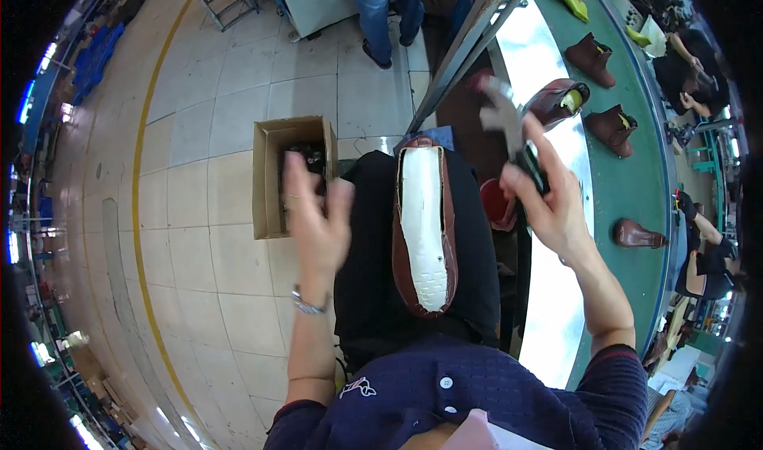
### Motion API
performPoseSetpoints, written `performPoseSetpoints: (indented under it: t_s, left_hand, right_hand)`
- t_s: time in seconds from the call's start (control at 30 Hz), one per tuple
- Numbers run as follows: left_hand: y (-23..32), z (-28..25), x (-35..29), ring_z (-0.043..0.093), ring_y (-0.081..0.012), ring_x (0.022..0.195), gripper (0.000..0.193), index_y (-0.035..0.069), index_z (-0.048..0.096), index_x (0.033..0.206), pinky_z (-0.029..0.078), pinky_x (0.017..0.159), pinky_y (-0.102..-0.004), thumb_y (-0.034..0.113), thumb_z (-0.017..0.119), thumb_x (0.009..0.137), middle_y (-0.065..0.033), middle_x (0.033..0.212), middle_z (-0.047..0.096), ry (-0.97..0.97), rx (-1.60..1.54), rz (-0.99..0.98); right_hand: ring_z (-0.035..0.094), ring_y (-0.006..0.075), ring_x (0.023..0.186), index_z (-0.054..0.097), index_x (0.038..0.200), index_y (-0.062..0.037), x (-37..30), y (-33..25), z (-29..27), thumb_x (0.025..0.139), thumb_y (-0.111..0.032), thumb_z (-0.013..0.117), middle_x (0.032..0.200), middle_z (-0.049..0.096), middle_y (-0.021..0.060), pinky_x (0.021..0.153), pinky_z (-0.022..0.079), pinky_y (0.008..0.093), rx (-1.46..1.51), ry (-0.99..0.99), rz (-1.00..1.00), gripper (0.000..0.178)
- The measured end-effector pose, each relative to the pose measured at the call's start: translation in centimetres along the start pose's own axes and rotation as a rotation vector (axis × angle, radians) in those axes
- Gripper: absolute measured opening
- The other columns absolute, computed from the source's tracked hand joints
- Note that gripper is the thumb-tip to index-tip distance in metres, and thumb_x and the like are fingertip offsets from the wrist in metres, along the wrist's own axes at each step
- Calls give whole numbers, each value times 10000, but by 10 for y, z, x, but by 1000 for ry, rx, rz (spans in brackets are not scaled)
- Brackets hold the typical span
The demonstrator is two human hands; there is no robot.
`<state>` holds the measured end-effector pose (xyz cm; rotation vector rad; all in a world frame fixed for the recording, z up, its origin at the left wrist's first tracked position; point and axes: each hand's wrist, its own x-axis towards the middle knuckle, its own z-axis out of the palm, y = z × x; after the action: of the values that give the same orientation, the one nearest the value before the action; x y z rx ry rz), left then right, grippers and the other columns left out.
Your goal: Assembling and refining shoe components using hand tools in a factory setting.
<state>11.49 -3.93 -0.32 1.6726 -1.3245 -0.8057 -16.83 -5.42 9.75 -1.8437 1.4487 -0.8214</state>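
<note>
A brown leather shoe upper (pixel 404 263) lies bottom up across my thighs, toe toward me. Its underside shows a long white insole board (pixel 424 220), with the leather edge around it. My left hand (pixel 316 224) is raised to the left of the shoe, fingers apart and holding nothing, slightly smeared by motion. In my right hand (pixel 559 212), up on the right above the bench edge, is a hand tool (pixel 531 168) with a dark green handle. Its grey metal head (pixel 502 112) is blurred; it looks like pliers. Neither hand touches the shoe.
An open cardboard box (pixel 270 184) with dark contents stands on the tiled floor at left. Several brown shoes (pixel 610 132) sit on the green conveyor (pixel 628 188) at right, beside a shiny metal ledge (pixel 556 323). A slanted metal post (pixel 457 57) rises ahead. Another person's legs (pixel 377 13) stand beyond.
</note>
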Motion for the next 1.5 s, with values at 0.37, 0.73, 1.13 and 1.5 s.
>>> performPoseSetpoints:
  t_s: [0.37, 0.73, 1.13, 1.5]
  left_hand:
    - [39, 29, -59, 618, -308, 647, 381, 25, 540, 827, 484, 530, -391, 383, 660, 880, -126, 753, 598, -162, 273, 131]
    - [30, 18, -59, 625, -323, 643, 235, -1, 641, 846, 483, 534, -374, 215, 596, 929, -157, 710, 630, -229, 123, 139]
    - [21, 10, -72, 653, -244, 1048, 622, 29, 344, 1465, 513, 882, -338, 271, 597, 952, -171, 1243, 611, -601, -423, -153]
    - [19, 58, -40, 349, -205, 1356, 787, 178, 117, 1545, 307, 1106, -358, 315, 600, 939, -83, 1509, 308, -615, -1201, -472]
  right_hand:
    - [638, 304, 536, 209, 1507, -179, 32, -11, 18, 940, -149, 555, 659, 636, 167, 485, 516, 386, -500, -164, -184, 665]
    - [675, 293, 709, 316, 1473, -130, 12, -33, -12, 902, -58, 569, 860, 670, 176, 662, 511, 409, -119, -688, 168, 629]
    - [631, 338, 607, 246, 1501, -249, -20, -39, 20, 906, -128, 597, 801, 595, 173, 571, 537, 444, -480, -854, -23, 702]
    - [642, 313, 552, 424, 1420, -152, 12, -62, -6, 872, -114, 633, 668, 633, 137, 539, 521, 396, -587, -989, -108, 589]
